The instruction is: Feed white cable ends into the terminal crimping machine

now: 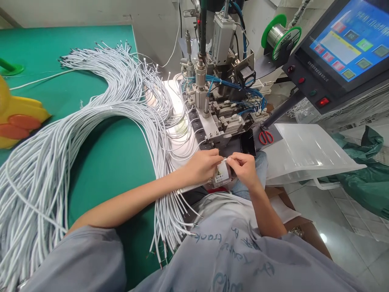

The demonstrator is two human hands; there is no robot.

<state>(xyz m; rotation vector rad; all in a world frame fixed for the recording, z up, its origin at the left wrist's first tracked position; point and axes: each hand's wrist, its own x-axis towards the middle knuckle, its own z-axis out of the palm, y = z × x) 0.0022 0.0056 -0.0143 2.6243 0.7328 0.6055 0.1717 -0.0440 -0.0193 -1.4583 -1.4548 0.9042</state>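
Note:
A short white piece of cable [225, 159] shows between my two hands, in front of the machine. My left hand [204, 165] is closed in a pinch on it from the left. From the right, the fingertips of my right hand [245, 169] pinch its end; the exact tip is too small to make out. Just above my hands is the front of a metal bench machine [212, 125] with cylinders and blue air tubes. A white warning label [221, 174] lies below the fingers. My left forearm crosses over a large bundle of white cables [91, 117].
The cables lie on a green mat [115, 162]. A solder wire spool [278, 36] and a touchscreen panel [349, 44] stand at the right. Red-handled scissors [266, 137] lie near a translucent plastic tray [304, 150]. A yellow-and-orange object [21, 115] sits at the left edge.

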